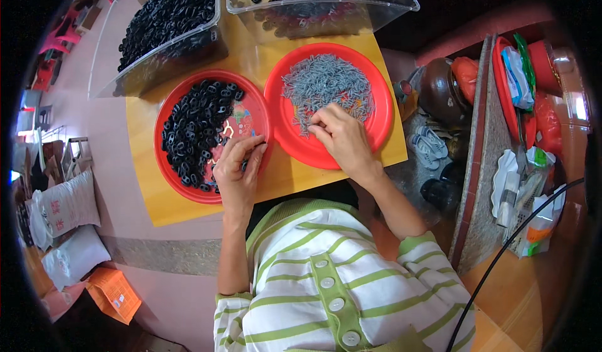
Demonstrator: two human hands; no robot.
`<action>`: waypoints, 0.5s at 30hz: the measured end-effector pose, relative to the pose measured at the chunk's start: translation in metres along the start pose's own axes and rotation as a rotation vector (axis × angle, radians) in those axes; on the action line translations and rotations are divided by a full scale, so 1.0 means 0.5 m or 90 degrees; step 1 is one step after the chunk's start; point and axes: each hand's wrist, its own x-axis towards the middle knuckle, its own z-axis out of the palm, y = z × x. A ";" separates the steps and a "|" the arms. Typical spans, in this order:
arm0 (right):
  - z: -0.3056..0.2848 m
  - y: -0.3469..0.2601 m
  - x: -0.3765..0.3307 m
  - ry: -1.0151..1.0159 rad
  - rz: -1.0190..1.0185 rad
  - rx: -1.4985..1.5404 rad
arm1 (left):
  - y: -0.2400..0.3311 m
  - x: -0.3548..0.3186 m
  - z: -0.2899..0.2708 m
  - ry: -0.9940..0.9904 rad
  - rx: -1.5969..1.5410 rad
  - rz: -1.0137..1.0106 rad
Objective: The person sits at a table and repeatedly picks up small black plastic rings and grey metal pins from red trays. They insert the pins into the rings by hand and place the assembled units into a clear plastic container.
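Observation:
Two red round plates lie side by side on a yellow board. The left plate (211,75) holds a heap of small black oval pieces (191,129) with holes in them; part of its patterned bottom shows. In the right plate (380,110) is a pile of thin grey pieces (326,79), like small screws or pins. My left hand (237,167) is over the left plate's right side, thumb and fingers pinched together; whatever is between them is hidden. Fingertips of my right hand (343,137) are closed at the near edge of the grey pile, and what they pinch is too small to tell.
Beyond the plates stand two clear plastic bins, the left bin (160,51) heaped with black pieces, the right bin (320,16) holding fewer. Right of the yellow board (182,211) are a brown jar (442,89) and shoes (427,146). A black cable (501,252) crosses the lower right.

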 end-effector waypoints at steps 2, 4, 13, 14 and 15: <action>0.000 0.004 0.005 -0.010 0.007 -0.002 | 0.004 0.002 -0.003 -0.004 0.014 0.005; -0.007 0.007 0.005 0.003 0.010 0.010 | 0.017 0.004 -0.006 -0.006 0.036 0.019; -0.116 0.083 -0.009 0.353 -0.014 -0.314 | 0.023 -0.007 0.016 0.010 -0.013 0.041; -0.120 0.094 -0.011 0.337 0.061 -0.238 | 0.019 -0.009 0.020 0.011 -0.006 0.055; -0.123 0.101 -0.012 0.319 0.134 -0.161 | 0.018 -0.010 0.022 0.012 0.002 0.068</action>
